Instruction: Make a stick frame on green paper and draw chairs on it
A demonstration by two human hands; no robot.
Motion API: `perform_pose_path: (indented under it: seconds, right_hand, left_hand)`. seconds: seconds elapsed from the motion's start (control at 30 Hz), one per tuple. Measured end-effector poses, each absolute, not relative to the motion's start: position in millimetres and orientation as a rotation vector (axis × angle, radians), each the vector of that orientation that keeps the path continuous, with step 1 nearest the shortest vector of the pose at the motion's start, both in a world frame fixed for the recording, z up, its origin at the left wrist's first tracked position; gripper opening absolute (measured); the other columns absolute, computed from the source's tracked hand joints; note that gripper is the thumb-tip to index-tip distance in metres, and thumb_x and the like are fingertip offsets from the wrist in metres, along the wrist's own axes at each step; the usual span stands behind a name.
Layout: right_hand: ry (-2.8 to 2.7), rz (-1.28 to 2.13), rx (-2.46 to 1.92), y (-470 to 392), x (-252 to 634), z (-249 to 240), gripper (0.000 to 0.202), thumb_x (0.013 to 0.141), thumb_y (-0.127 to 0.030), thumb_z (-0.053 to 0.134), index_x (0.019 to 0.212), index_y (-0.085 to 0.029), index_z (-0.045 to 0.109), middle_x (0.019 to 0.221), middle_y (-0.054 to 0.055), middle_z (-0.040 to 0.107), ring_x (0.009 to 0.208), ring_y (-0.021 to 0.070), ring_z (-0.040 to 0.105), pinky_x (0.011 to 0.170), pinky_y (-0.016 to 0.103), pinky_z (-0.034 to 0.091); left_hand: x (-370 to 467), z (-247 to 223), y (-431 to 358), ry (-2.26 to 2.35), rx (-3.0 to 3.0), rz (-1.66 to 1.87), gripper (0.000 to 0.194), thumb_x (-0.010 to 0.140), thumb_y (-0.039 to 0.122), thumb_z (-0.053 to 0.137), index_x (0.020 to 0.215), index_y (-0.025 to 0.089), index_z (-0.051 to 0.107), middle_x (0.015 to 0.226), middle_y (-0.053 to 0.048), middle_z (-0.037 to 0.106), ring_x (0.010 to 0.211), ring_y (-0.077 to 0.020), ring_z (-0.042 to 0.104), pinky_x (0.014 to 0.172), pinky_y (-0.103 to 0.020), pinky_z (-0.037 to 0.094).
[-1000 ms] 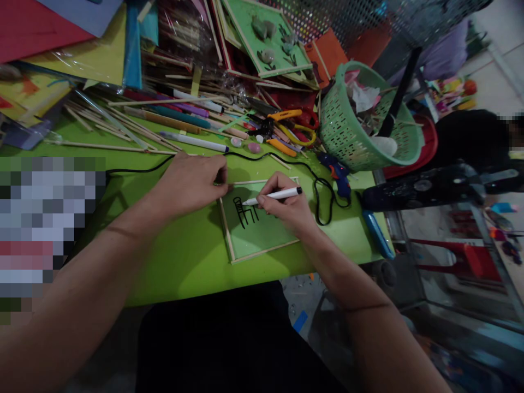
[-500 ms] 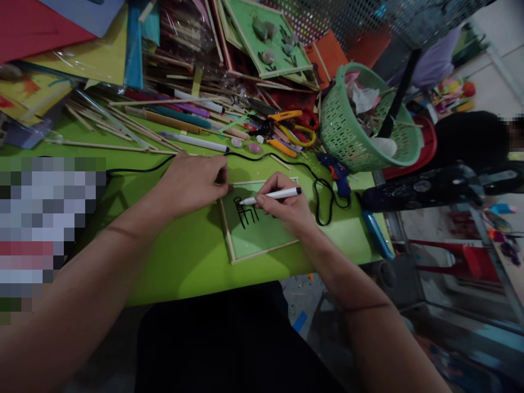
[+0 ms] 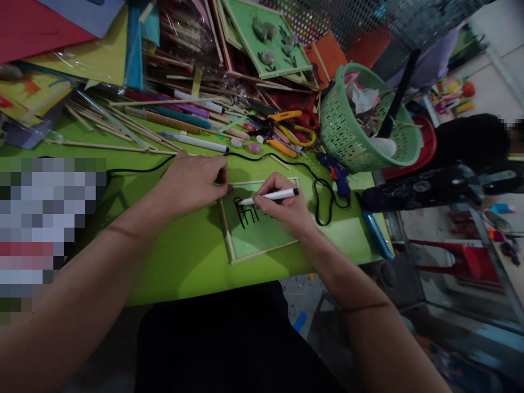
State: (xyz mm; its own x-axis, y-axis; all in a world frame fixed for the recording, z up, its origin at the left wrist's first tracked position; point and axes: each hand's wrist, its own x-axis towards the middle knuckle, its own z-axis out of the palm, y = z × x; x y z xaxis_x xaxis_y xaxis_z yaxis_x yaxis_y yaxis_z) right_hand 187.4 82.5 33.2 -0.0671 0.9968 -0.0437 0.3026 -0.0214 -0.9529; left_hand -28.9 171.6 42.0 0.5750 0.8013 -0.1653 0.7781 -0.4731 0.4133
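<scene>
A green sheet [image 3: 262,239] framed with thin wooden sticks lies on the bright green table [image 3: 176,256]. Black lines are drawn on its left part. My right hand [image 3: 284,207] grips a white marker [image 3: 274,195] with a black end, its tip touching the drawn lines. At the sheet's upper left corner rests my left hand [image 3: 196,180], fingers curled, thumb and fingertips near the stick frame; whether anything is pinched there is too small to tell.
Behind the sheet are a black cable [image 3: 262,158], pens, sticks and orange-handled scissors [image 3: 286,115]. A green basket [image 3: 347,125] and a glue gun [image 3: 340,177] stand to the right. Stacked framed pictures [image 3: 282,60] lie at the back.
The marker in my right hand has shifted very slightly left, with its tip still at the black lines. My left hand has stayed in place.
</scene>
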Motion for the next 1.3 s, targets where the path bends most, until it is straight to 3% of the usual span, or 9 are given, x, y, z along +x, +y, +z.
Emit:
perform_pose_path:
  seconds: [0.17, 0.5, 0.7, 0.9, 1.07, 1.3]
  right_hand:
    - [-1.440, 1.120, -1.428, 82.5, 187.8, 34.2, 0.028, 0.083, -0.041, 0.083, 0.081, -0.023, 0.062, 0.073, -0.003, 0.064, 0.064, 0.0124, 0.051, 0.058, 0.029, 0.037]
    - [-1.417, 1.108, -1.389, 82.2, 190.5, 30.3, 0.026, 0.085, -0.039, 0.083, 0.081, -0.023, 0.062, 0.071, -0.003, 0.064, 0.063, 0.0118, 0.052, 0.057, 0.028, 0.037]
    - [-1.230, 1.160, -1.283, 83.5, 195.1, 26.1, 0.035, 0.085, -0.051, 0.087, 0.090, -0.023, 0.067, 0.076, -0.003, 0.069, 0.065, 0.0125, 0.064, 0.052, 0.024, 0.044]
    - [-1.203, 1.133, -1.154, 78.0, 200.4, 33.6, 0.023, 0.089, -0.043, 0.086, 0.099, -0.025, 0.076, 0.086, -0.001, 0.071, 0.075, 0.0125, 0.070, 0.057, 0.023, 0.050]
    - [-1.222, 1.219, -1.196, 70.1, 210.1, 32.3, 0.024, 0.086, -0.043, 0.088, 0.095, -0.023, 0.077, 0.085, 0.000, 0.073, 0.074, 0.0138, 0.068, 0.058, 0.024, 0.053]
    - [-1.186, 1.228, -1.278, 67.4, 211.9, 20.8, 0.033, 0.082, -0.048, 0.089, 0.089, -0.023, 0.068, 0.078, -0.002, 0.069, 0.067, 0.0124, 0.065, 0.053, 0.023, 0.050]
  left_hand:
    - [-28.5, 44.4, 171.1, 1.280, 2.351, 0.047, 0.018, 0.087, 0.036, 0.056, 0.097, 0.025, 0.067, 0.095, -0.007, 0.078, 0.092, -0.0313, 0.072, 0.085, -0.044, 0.046]
    - [-28.9, 41.6, 171.8, 1.278, 2.376, 0.034, 0.023, 0.088, 0.037, 0.055, 0.101, 0.024, 0.068, 0.097, -0.007, 0.078, 0.096, -0.0317, 0.073, 0.093, -0.046, 0.047]
    - [-28.4, 47.8, 169.8, 1.277, 2.366, 0.003, 0.025, 0.091, 0.038, 0.055, 0.102, 0.021, 0.069, 0.098, -0.008, 0.078, 0.093, -0.0301, 0.071, 0.092, -0.045, 0.047]
    - [-29.9, 47.5, 170.2, 1.260, 2.379, 0.009, 0.025, 0.095, 0.040, 0.055, 0.102, 0.021, 0.068, 0.098, -0.007, 0.078, 0.096, -0.0289, 0.070, 0.099, -0.048, 0.044]
    - [-29.6, 43.7, 172.7, 1.268, 2.377, 0.003, 0.026, 0.093, 0.044, 0.056, 0.102, 0.022, 0.068, 0.100, -0.007, 0.079, 0.096, -0.0300, 0.071, 0.094, -0.046, 0.046]
    - [-30.2, 43.8, 173.5, 1.241, 2.398, 0.014, 0.027, 0.094, 0.046, 0.055, 0.100, 0.022, 0.065, 0.097, -0.007, 0.077, 0.089, -0.0282, 0.068, 0.084, -0.042, 0.044]
